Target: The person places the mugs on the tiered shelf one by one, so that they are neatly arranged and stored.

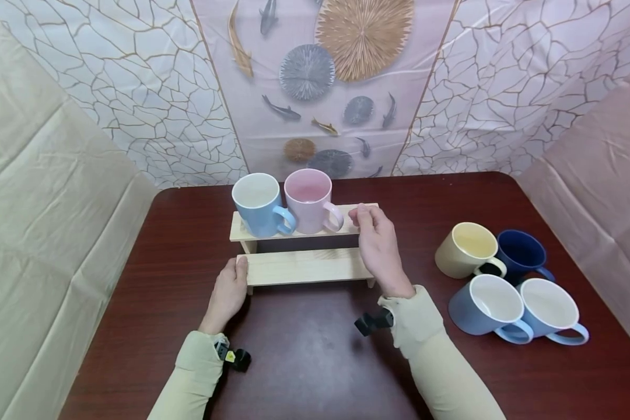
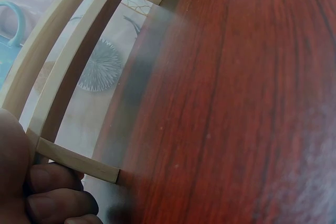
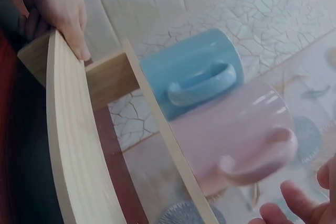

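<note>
While the left hand grips the wooden rack by its lower tier's left end, the right hand, loosely bent and holding nothing, hovers at the rack's upper tier beside the pink mug, which stands there right of the light-blue mug, four other mugs standing right of the rack.

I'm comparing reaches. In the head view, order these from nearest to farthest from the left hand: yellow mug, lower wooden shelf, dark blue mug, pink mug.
1. Lower wooden shelf: left end gripped by the left hand.
2. Pink mug: on the upper shelf.
3. Yellow mug: on the table, farther right.
4. Dark blue mug: right of the yellow mug.
</note>
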Available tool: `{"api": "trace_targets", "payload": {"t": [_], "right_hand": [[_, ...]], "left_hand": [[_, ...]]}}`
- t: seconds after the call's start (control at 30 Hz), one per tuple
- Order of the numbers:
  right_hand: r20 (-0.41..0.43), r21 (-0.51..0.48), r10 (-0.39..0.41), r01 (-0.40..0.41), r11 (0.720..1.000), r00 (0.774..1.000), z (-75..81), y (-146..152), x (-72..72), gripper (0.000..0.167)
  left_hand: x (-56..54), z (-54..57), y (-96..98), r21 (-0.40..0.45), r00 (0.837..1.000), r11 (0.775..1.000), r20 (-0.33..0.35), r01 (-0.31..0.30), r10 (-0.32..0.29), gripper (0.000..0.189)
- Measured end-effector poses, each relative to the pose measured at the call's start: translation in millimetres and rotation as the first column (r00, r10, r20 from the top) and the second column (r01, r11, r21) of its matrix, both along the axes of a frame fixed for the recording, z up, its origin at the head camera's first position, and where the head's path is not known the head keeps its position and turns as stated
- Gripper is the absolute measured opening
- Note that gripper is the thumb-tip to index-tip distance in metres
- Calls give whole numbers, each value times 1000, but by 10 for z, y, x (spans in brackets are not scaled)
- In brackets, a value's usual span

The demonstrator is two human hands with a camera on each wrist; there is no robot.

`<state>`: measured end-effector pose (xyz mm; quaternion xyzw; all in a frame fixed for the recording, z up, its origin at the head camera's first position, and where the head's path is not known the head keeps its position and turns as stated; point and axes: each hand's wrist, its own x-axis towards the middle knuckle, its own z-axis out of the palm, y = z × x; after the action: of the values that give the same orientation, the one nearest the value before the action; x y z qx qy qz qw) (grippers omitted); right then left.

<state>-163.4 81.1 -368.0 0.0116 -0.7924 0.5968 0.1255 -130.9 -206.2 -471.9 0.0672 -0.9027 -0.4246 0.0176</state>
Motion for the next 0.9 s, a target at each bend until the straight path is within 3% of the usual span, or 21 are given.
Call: {"api": "trace_targets", "payload": {"t": [0.17,0.37,0.47,0.6,0.73,0.83,0.9], "right_hand": [[17,-92,-37,39,995,999,83,117,102,31],[-73,-186,-69,54,981,995,278,320,293,29],[-103,-193,-99,78,978,990,330,488,442,25],[-98,-160,-192,175,971,976,323,779,680,21],[-124,-251,-314,277,928,941,295,1098,869,17],[-160,-357,-429,353,865,889,264,1353,996,15],[-166,-368,-515,432,823,841,218,1531,1081,15]], "left_hand": [[11,5,-10,-11,1000,1000,7,-1,1,55],[13,-5,-1,-6,1000,1000,6,2,-2,59],[15,-18,6,0,1000,1000,13,11,-11,59],[24,-26,-3,-4,1000,1000,8,15,-15,57],[25,-18,-16,0,1000,1000,-8,3,-3,56],[18,-11,-11,10,1000,1000,-15,15,-15,56],[14,-10,-5,11,1000,1000,-18,24,-24,56]]}}
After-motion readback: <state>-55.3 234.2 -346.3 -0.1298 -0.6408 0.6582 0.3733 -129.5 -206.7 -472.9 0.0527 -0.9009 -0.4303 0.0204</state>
